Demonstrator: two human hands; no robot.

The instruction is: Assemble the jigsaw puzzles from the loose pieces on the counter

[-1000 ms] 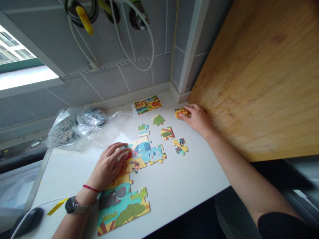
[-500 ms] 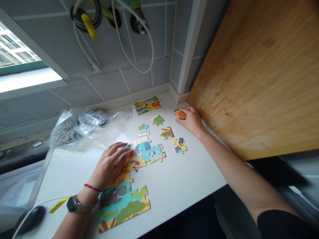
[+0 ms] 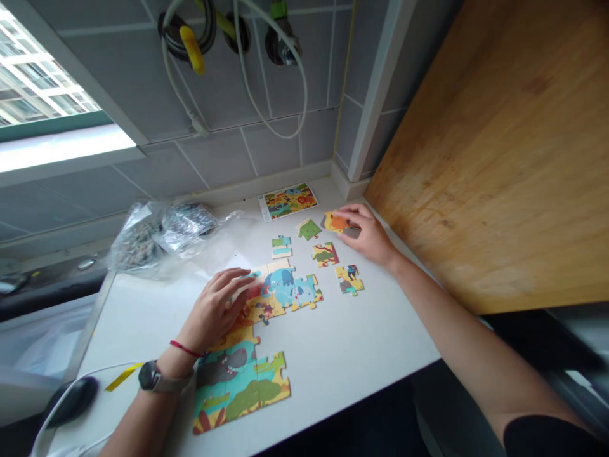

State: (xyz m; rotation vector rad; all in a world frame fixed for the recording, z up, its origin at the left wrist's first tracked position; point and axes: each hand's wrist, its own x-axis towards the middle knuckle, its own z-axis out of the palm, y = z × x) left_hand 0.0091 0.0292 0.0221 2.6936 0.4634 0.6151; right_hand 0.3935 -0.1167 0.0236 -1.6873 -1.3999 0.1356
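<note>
Between the thumb and fingers of my right hand (image 3: 371, 233) is an orange and yellow puzzle piece (image 3: 335, 221), lifted a little off the table. My left hand (image 3: 222, 304) lies with fingers stretched over the partly joined jigsaw puzzle (image 3: 257, 393), covering some of its upper left. Elephants and a hippo show on the joined part. Several loose pieces lie beyond it: a green one (image 3: 309, 229), a green and blue one (image 3: 281, 246), one with a red branch (image 3: 325, 254) and a yellow one (image 3: 349, 280).
A small picture card (image 3: 289, 201) lies near the wall. Clear plastic bags (image 3: 162, 238) with loose pieces sit at the back left. A wooden board (image 3: 499, 158) stands along the right side. A black mouse-like object (image 3: 73, 401) and white cable are at the left edge.
My right hand has picked up the orange and yellow piece and moved it slightly left, tilting it. My left hand stays on the joined puzzle. The view has shifted a little.
</note>
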